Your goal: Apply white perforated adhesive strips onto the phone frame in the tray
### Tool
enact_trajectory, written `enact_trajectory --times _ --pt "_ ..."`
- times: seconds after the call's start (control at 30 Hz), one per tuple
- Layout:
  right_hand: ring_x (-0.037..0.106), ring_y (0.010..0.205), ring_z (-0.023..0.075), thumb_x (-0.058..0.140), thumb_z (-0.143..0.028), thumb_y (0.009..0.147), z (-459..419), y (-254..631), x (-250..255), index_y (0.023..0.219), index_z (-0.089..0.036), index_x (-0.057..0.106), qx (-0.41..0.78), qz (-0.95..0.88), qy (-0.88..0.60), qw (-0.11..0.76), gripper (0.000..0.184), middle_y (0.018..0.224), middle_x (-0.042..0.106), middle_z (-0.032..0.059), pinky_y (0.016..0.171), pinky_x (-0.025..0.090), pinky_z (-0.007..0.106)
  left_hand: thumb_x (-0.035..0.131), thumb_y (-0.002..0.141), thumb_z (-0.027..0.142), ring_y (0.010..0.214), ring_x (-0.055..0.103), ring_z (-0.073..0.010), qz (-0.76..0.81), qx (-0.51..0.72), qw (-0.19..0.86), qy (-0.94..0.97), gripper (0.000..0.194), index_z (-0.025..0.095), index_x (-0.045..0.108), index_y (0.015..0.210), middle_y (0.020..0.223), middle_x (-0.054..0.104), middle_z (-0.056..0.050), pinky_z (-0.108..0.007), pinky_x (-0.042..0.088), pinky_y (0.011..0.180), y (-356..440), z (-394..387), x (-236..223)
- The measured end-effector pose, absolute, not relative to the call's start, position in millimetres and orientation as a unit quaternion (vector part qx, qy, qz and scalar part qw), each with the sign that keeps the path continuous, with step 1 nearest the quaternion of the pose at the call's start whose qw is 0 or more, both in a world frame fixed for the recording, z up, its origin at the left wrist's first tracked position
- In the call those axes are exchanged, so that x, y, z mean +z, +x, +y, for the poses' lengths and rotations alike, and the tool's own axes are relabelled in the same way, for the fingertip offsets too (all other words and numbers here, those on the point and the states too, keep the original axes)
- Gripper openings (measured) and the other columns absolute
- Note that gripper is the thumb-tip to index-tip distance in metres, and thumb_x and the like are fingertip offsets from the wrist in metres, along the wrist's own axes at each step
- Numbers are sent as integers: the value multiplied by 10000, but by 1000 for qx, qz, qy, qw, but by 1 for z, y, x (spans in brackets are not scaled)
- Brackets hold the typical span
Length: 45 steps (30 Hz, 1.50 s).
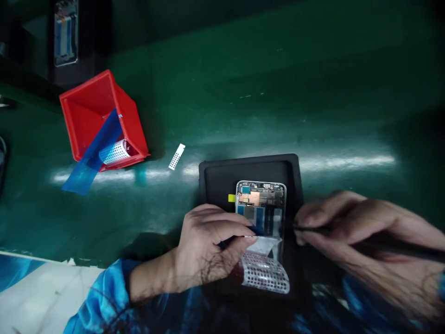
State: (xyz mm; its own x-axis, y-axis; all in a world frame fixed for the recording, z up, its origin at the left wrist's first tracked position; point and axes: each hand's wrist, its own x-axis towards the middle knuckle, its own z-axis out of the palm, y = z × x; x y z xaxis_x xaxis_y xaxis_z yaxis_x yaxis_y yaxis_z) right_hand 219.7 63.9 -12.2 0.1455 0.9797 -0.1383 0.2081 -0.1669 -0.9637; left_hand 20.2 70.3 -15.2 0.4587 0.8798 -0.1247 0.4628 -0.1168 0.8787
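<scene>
An opened phone lies in a black tray, its circuit board and blue-striped inner part facing up. Over its lower half, my left hand pinches the edge of a perforated film sheet between thumb and fingertips. That sheet is partly clear, patterned with rows of dots, and curls toward me. To the right of the phone, my right hand is closed around a thin dark tool, possibly tweezers; motion blurs it. Its tip points left, toward the phone. A yellow tab sticks out at the phone's left side.
A red bin stands at the left, with a blue film strip over its rim and a dotted film roll inside. A small perforated white strip lies on the green table. Another opened phone rests at upper left.
</scene>
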Motion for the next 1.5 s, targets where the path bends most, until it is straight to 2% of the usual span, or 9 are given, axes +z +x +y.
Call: enact_trajectory --times 0.1,0.23,0.37,0.6,0.93,1.17,1.37,1.5 --pt "562 551 211 640 -319 483 55 227 -16 488 -266 478 439 -477 -630 427 171 587 568 19 390 466 342 540 644 189 650 586 -78 470 225 471 712 87 226 584 710 753 654 54 -248 436 685 22 68 -16" --pt "565 562 224 628 -353 485 55 228 -17 478 -286 488 447 -487 -627 413 155 574 570 24 385 467 340 529 652 182 647 582 -77 466 228 467 716 90 228 579 711 759 653 50 -249 424 695 22 67 -17" --pt "568 567 219 612 -323 520 64 217 -8 482 -293 499 472 -528 -588 392 124 574 566 20 413 478 334 523 655 190 629 579 -72 461 228 450 730 90 238 574 713 753 655 58 -245 430 696 22 67 -18" --pt "560 606 182 532 -197 635 69 213 -8 609 -250 500 530 -596 -486 358 68 668 554 35 500 489 316 528 649 192 635 580 -62 453 228 430 747 96 236 572 722 767 654 66 -228 437 700 21 68 -19" --pt "550 614 180 587 -113 560 62 211 -12 587 -238 487 534 -567 -510 364 162 674 537 19 510 478 323 519 651 184 623 577 -67 460 212 412 757 91 242 563 706 763 654 74 -238 426 720 22 66 -17" --pt "559 561 171 543 -210 626 71 207 -6 561 -241 495 517 -603 -492 356 86 616 546 24 443 481 290 526 644 180 632 573 -62 456 205 416 760 103 239 564 720 776 650 80 -238 418 737 21 66 -17" --pt "548 597 176 603 -102 541 64 209 -12 569 -232 476 551 -536 -523 367 183 655 539 20 479 477 298 518 654 187 624 575 -67 458 204 416 759 100 246 566 719 761 654 76 -239 423 720 22 67 -18" --pt "549 618 170 598 -75 539 62 209 -14 585 -233 487 573 -507 -532 364 199 666 544 18 482 469 278 522 653 181 645 570 -64 449 197 416 766 112 241 562 738 795 649 82 -241 420 737 22 67 -17"
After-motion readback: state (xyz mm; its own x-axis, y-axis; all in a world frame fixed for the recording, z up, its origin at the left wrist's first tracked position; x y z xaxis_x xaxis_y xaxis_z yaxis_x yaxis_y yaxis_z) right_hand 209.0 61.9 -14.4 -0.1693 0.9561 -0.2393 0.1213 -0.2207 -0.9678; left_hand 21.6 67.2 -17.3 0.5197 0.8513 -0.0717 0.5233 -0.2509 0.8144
